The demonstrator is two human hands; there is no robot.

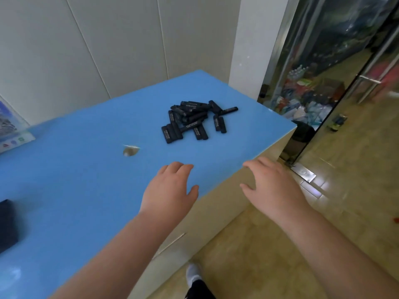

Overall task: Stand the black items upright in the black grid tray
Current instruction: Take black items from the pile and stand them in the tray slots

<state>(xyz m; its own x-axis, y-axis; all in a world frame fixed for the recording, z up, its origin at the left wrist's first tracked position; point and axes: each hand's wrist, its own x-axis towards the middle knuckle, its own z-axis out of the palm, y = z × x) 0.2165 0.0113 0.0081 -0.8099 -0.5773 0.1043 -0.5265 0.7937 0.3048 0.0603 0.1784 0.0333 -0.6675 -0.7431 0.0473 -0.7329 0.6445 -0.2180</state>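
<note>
A blue table (90,169) fills the left of the view, set against pale wall panels (86,39), with tan floor tiles (280,244) on the right. Nearest, a white shoe (193,275) shows on the floor beside the table's side. Both bare forearms reach forward. The left hand (170,188) is palm down over the tabletop near its right edge, fingers straight and close together, thumb out to the side, holding nothing. The right hand (272,184) is out past the table's edge, palm down, fingers loosely spread and slightly bent, fingertips at the corner line, also holding nothing. At far left edge, one dark tray (7,225), only partly in frame. Further on, a small nick (130,150) in the blue surface. Beyond that, the sticks (196,121): one loose black pile, lying flat and crossed, roughly fifteen, exact count hard to tell, well apart from both hands and the tray. At right, a glass door (345,72).
</note>
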